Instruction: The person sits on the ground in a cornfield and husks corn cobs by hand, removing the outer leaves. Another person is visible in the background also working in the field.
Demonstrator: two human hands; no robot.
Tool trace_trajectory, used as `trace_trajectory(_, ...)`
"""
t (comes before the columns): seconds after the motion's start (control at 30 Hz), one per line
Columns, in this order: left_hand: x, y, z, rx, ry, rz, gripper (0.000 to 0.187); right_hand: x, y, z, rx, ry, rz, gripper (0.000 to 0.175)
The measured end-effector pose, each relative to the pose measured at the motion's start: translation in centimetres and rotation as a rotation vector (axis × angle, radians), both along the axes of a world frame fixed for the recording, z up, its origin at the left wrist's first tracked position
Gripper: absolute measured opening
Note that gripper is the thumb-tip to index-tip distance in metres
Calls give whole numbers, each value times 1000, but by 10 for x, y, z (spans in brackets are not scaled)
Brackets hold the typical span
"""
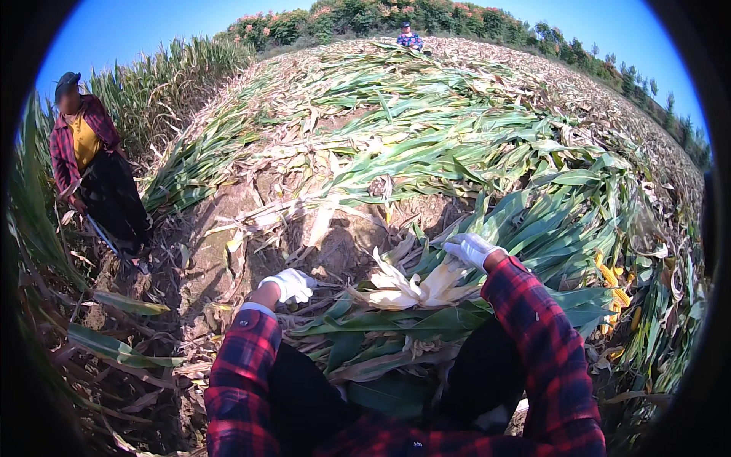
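Note:
My left hand (pixel 292 285), in a white glove, is low over the butt ends of cut corn stalks, its fingers bent downward. Whether it grips a stalk cannot be made out. My right hand (pixel 469 250), gloved the same way, is at the upper right edge of a peeled-back pale corn husk (pixel 402 290). Its fingers point left, and what lies under the palm is hidden. No ear of corn shows inside the spread husk. Green corn leaves (pixel 394 324) lie between my knees, beneath the husk.
Several bare yellow corn ears (pixel 614 297) are piled at the right. A person (pixel 94 154) holding a long-handled tool (pixel 103 235) is at the left, by standing corn (pixel 165 85). Another person (pixel 409 39) is far back. Felled stalks (pixel 400 151) cover the ground ahead.

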State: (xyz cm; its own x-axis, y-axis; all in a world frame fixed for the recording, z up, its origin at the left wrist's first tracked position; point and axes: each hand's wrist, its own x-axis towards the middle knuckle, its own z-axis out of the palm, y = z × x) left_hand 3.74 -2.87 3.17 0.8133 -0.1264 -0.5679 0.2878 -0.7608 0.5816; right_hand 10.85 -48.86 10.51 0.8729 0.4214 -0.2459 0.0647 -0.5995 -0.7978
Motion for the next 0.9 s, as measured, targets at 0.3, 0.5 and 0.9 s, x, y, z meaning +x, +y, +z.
trace_trajectory(0.3,-17,-11,21,-291,14,170,13,-6,21,1,74,11,21,32)
trace_trajectory(0.5,-22,10,8,-386,32,194,36,1,22,-3,-33,-96,80,32)
trace_trajectory(0.9,-37,-1,24,-354,56,353,36,11,11,-1,325,-60,-116,29)
